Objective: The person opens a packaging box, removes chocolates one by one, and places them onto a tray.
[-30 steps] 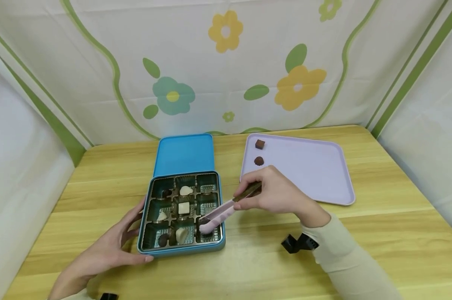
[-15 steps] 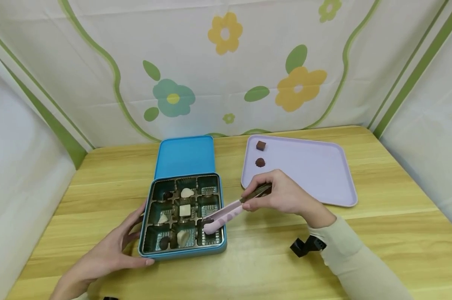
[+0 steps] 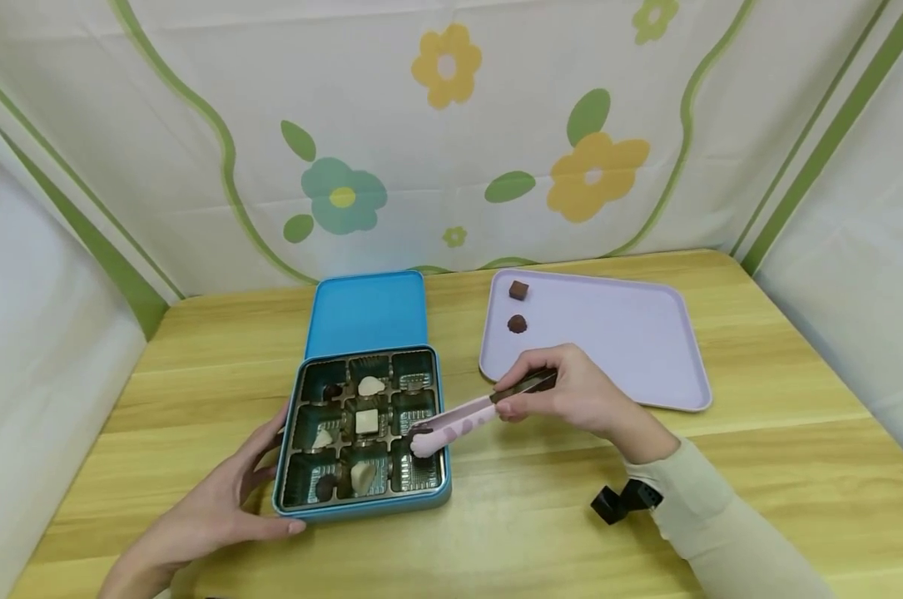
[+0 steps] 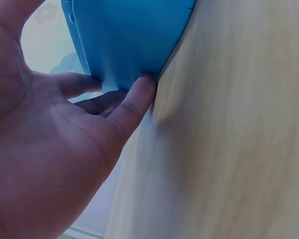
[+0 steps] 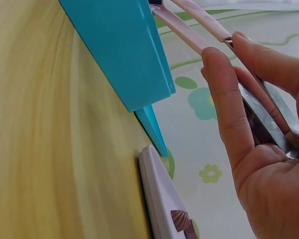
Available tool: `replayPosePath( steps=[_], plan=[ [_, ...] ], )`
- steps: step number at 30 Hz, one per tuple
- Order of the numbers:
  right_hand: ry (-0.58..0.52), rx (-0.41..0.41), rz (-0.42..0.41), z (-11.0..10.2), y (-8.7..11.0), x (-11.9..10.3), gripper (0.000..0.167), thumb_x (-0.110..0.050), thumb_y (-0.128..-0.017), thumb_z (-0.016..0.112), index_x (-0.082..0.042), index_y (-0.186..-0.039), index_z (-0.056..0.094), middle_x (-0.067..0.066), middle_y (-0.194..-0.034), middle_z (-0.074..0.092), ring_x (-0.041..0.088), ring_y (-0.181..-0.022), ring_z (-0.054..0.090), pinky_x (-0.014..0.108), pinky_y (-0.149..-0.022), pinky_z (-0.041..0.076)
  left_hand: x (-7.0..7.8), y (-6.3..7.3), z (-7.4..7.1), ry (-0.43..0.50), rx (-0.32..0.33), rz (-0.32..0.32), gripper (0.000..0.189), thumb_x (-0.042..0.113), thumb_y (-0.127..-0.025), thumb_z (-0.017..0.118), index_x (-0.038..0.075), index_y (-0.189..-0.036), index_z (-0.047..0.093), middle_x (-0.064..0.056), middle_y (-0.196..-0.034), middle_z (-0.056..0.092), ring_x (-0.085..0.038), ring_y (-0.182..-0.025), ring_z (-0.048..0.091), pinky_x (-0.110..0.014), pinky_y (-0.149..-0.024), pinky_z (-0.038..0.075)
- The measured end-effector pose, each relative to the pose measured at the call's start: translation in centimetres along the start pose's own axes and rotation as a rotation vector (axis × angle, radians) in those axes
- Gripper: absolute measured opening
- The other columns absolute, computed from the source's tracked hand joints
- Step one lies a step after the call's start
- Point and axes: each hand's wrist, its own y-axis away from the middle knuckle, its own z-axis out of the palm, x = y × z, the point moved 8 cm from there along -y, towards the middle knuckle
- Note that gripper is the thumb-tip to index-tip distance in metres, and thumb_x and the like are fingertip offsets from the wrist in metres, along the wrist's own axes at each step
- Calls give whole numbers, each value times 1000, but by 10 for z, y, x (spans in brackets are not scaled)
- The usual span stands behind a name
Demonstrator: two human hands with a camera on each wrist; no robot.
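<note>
My right hand (image 3: 571, 391) pinches a pair of pink-tipped tongs (image 3: 458, 420) between thumb and fingers. Between the tong tips, over the front right compartment, shows a dark chocolate (image 3: 419, 432), mostly hidden by the near arm. The blue tin (image 3: 376, 503) has a divided insert with white and dark chocolates in several compartments. My left hand (image 3: 204, 507) rests at the tin's front left corner, thumb along the front side. In the left wrist view its fingertips (image 4: 142, 87) touch the tin's blue side wall. A white square chocolate (image 3: 366, 422) sits in the middle compartment.
A lilac tray (image 3: 608, 333) lies at the back right, bearing a square dark chocolate (image 3: 518, 289) and a round ridged one (image 3: 517, 324). The blue lid (image 3: 369, 312) lies behind the tin. A flowered cloth (image 3: 421, 133) hangs behind the wooden table (image 3: 496, 516).
My right hand has moved a little to the right, drawing the tong tips up and back from the middle of the front right compartment. My left hand stays at the tin.
</note>
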Motion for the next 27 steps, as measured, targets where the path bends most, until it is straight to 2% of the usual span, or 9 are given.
replayPosePath(
  steps=[5,13,21,27],
  plan=[
    [-74,26,-16,-6,3,5,21,-1,-90,84,8,-107,77,13,-90,83,22,-79,82,44,-75,67,-1,-1,0,15,-1,-1,127,15,-85,92,41,-173,5,-22,-180,7,-65,-149,35,-14,-102,47],
    [-129,59,-64,-15,7,5,20,2,-92,81,13,-107,75,9,-89,83,21,-79,82,43,-75,67,-2,0,1,19,-4,-11,126,16,-85,92,42,-173,5,-22,-180,6,-66,-151,31,-12,-103,44],
    [-132,186,-9,-51,23,16,13,1,-94,79,5,-107,78,8,-92,83,19,-81,82,36,-76,67,-4,0,0,5,-6,-10,127,16,-85,92,42,-173,4,-24,-180,5,-68,-150,30,-12,-104,42],
    [-134,306,11,-85,36,25,10,0,-95,79,2,-105,80,5,-91,82,20,-79,82,37,-77,67,-5,0,0,9,-3,-16,127,16,-85,92,43,-173,5,-22,-180,6,-67,-149,33,-13,-102,45]
  ],
)
